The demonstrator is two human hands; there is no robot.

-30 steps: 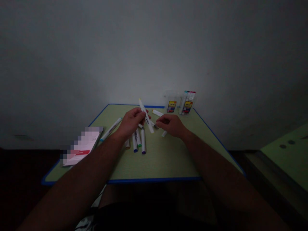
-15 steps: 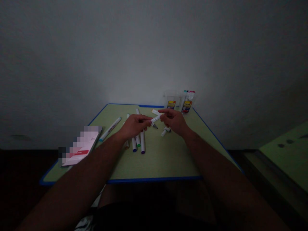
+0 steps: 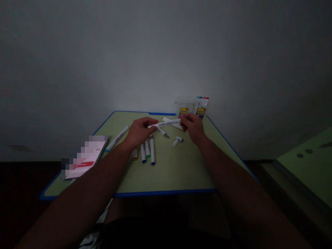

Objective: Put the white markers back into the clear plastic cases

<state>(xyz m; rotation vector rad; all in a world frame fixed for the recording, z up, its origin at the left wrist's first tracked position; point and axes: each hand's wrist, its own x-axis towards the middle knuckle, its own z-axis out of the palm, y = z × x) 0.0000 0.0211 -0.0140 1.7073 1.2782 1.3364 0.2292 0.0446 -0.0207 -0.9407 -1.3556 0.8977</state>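
Note:
A white marker (image 3: 167, 123) with dark print is stretched between my two hands above the table. My left hand (image 3: 141, 130) pinches its left end between thumb and fingers, and my right hand (image 3: 192, 127) grips its right end. Below it lies an uncapped marker (image 3: 163, 132) with its dark tip pointing right. Behind the held one rests a marker with a yellow end (image 3: 165, 119), partly hidden. Two loose caps (image 3: 178, 139) sit on the table near my right hand. Several markers (image 3: 153, 152) with coloured ends lie side by side near my left hand.
The pale green table (image 3: 176, 176) has a blue edge. At its left lie a pink-and-white booklet or box (image 3: 86, 155) and a light-blue-ended marker (image 3: 118, 139). A clear case (image 3: 184, 103) and a case of markers (image 3: 202, 106) stand at the back right by the wall.
My hands have moved apart and slightly up. The held marker, mostly covered before, now shows along its length between them. The uncapped marker beneath is more exposed.

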